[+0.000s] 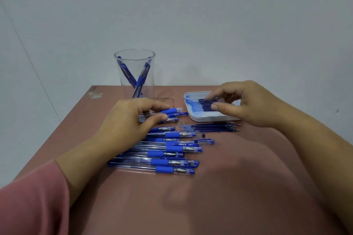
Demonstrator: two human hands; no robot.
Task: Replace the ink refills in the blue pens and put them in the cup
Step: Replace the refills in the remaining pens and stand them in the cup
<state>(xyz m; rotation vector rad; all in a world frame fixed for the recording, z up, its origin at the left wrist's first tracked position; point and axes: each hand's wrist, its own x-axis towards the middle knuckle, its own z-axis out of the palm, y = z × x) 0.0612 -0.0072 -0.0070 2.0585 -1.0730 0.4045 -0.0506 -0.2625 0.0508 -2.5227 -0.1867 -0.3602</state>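
Observation:
Several blue pens [168, 150] lie side by side on the reddish table [229, 187]. My left hand [131, 120] pinches one blue pen barrel [172, 110] at the far end of the row, thumb below and fingers above. My right hand [248, 103] reaches into a white tray [200, 118] and pinches a dark blue refill [205, 100] among several others. A clear cup [135, 74] at the back holds two blue pens. Several loose refills [214, 127] lie just in front of the tray.
A small dark pen tip [203, 135] and a tiny metal part [181, 123] lie between the pens and the loose refills. A clear flat lid [168, 101] sits beside the cup. The table's left edge runs close to the pens. A wall stands behind the table.

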